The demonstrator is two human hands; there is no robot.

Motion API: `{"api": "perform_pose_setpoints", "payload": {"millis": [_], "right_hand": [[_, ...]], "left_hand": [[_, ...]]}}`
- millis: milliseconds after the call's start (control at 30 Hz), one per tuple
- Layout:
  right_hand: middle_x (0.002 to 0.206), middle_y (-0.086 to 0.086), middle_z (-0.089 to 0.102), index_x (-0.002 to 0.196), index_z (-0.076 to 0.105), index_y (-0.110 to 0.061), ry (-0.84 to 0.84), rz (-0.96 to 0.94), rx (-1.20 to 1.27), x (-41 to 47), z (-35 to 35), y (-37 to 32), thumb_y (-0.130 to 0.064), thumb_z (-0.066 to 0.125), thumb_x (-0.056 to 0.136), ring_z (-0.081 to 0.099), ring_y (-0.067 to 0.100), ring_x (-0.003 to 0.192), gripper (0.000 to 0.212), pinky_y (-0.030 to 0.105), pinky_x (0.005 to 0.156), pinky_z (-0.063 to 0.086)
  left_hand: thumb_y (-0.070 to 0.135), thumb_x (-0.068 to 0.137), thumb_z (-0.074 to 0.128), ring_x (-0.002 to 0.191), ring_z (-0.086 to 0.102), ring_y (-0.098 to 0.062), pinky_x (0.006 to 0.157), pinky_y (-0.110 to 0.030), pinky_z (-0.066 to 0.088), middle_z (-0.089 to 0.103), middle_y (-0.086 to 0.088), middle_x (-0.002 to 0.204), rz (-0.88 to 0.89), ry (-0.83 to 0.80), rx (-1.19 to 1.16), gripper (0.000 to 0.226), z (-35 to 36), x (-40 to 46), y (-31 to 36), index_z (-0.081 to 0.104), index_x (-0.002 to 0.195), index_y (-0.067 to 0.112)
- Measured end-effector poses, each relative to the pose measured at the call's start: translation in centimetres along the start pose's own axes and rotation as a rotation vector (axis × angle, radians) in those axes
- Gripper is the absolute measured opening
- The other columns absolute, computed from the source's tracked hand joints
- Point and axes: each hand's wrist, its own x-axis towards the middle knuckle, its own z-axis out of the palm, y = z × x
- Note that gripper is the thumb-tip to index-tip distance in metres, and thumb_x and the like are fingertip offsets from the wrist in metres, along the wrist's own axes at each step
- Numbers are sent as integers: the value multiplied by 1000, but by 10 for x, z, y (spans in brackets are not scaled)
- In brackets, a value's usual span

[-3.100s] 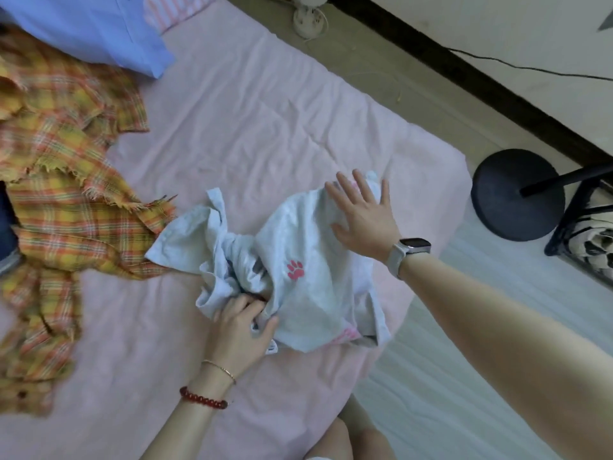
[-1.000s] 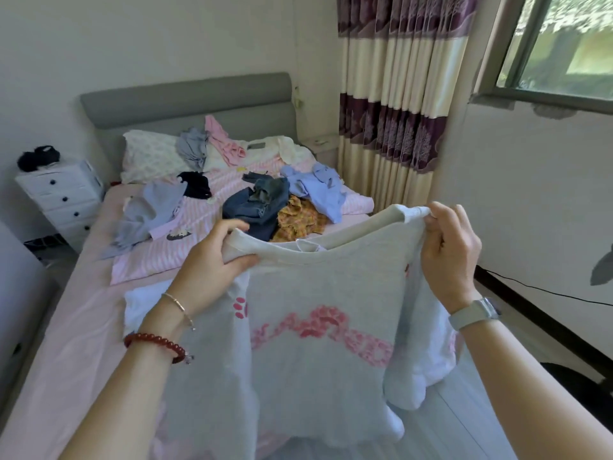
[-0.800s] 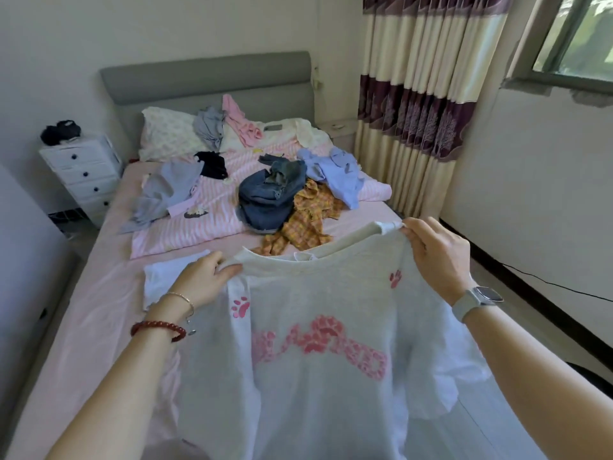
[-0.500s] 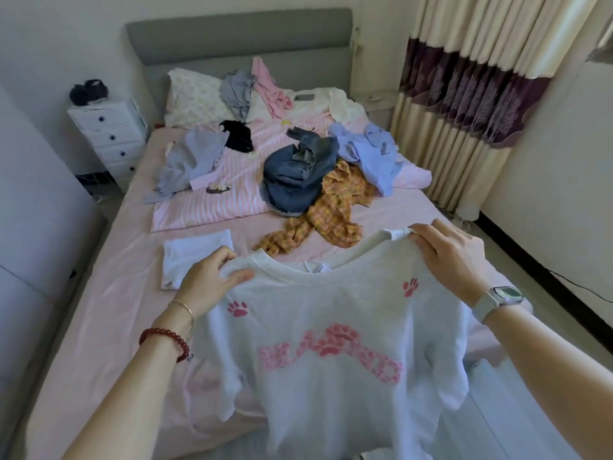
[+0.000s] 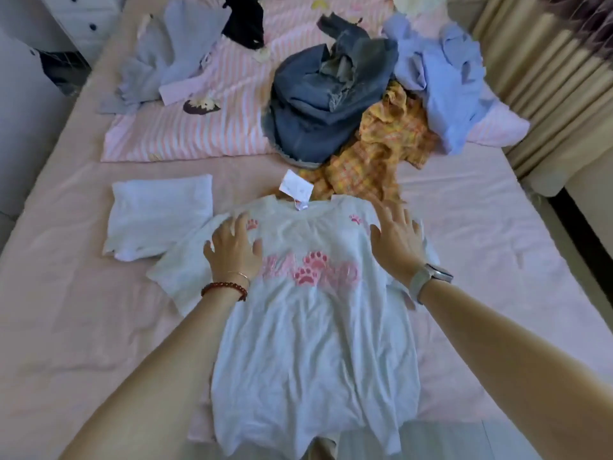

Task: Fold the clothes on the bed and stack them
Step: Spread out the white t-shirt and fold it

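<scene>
While both hands' fingers (image 5: 232,227) spread flat on paw-print t-shirt (image 5: 311,343), pink lettering seemingly unreadable, blank-looking tag (image 5: 296,186)

The T-shirt (image 5: 308,343) hem runs off the bottom edge; its pink lettering looks blurred, perhaps unreadable.

Both arms reach forward; the left hand (image 5: 234,249) and right hand (image 5: 396,239) lie flat, fingers spread, on the t-shirt (image 5: 311,343) near its shoulders.

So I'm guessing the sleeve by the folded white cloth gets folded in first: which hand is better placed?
Probably the left hand. It rests flat on the paw-print T-shirt nearest the sleeve that overlaps the folded white cloth; the right hand presses the opposite shoulder.
</scene>
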Motion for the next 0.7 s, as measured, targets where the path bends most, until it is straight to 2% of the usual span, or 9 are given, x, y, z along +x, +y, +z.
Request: {"api": "perform_pose_setpoints", "payload": {"millis": [67, 133, 200, 267, 367, 467, 500, 567, 700], "right_hand": [[142, 8, 34, 143, 30, -21, -142, 91, 65, -43, 43, 19, -17, 45, 93, 34, 30, 128, 53, 40, 101, 27], [144, 9, 33, 144, 28, -17, -259, 263, 99, -88, 79, 41, -20, 45, 94, 31, 30, 131, 53, 41, 103, 28], [143, 13, 33, 143, 29, -13, -293, 428, 127, -126, 103, 57, -20, 47, 93, 31, 32, 131, 54, 43, 103, 29], [138, 20, 38, 141, 33, -5, -253, 581, 197, -153, 120, 68, -15, 51, 92, 34, 36, 128, 53, 43, 103, 29], [122, 22, 45, 129, 45, 2, -226, 795, 437, -175, 136, 83, -11, 51, 92, 43, 37, 116, 40, 42, 100, 36], [106, 14, 47, 106, 56, -5, -240, 864, 572, -177, 139, 95, -14, 47, 93, 51, 30, 94, 18, 30, 75, 42], [106, 14, 51, 108, 55, -6, -208, 890, 604, -174, 137, 99, -18, 46, 95, 52, 28, 92, 20, 29, 71, 40], [112, 13, 56, 125, 49, -6, -127, 975, 656, -162, 130, 105, -24, 44, 97, 55, 26, 96, 34, 32, 75, 43], [126, 15, 54, 136, 37, -4, -5, 974, 642, -128, 112, 120, -24, 43, 97, 55, 26, 101, 45, 42, 95, 43]], "left_hand": [[27, 90, 50, 137, 24, -28, 109, -48, 22, 26, -11, 149, -26, -153, 43, 59, 47, -38, -21, 27, 144, 19], [30, 93, 47, 141, 13, -26, 112, -47, 18, 15, -9, 154, -74, -319, 86, 62, 86, -79, -43, 18, 147, 22], [35, 94, 43, 143, 3, -27, 113, -49, 15, 4, -5, 156, -99, -433, 102, 63, 112, -113, -59, 11, 148, 27], [37, 94, 43, 143, -2, -27, 113, -51, 14, -2, -5, 156, -134, -495, 113, 65, 131, -138, -73, 7, 148, 31], [35, 92, 46, 142, -3, -29, 111, -53, 17, -6, -7, 155, -148, -519, 155, 68, 147, -155, -92, 8, 148, 31], [27, 88, 53, 141, 1, -29, 107, -53, 19, 2, -9, 154, -158, -487, 124, 64, 151, -151, -91, 23, 145, 27], [23, 87, 54, 141, 3, -29, 106, -52, 19, 7, -11, 152, -188, -457, 91, 60, 151, -147, -85, 30, 141, 24], [17, 86, 54, 141, 5, -29, 107, -51, 16, 12, -13, 151, -231, -391, 30, 51, 150, -140, -70, 39, 135, 16], [19, 89, 52, 142, 0, -27, 112, -55, 10, 5, -11, 154, -96, -394, 3, 55, 155, -122, -28, 31, 140, 15]]}}
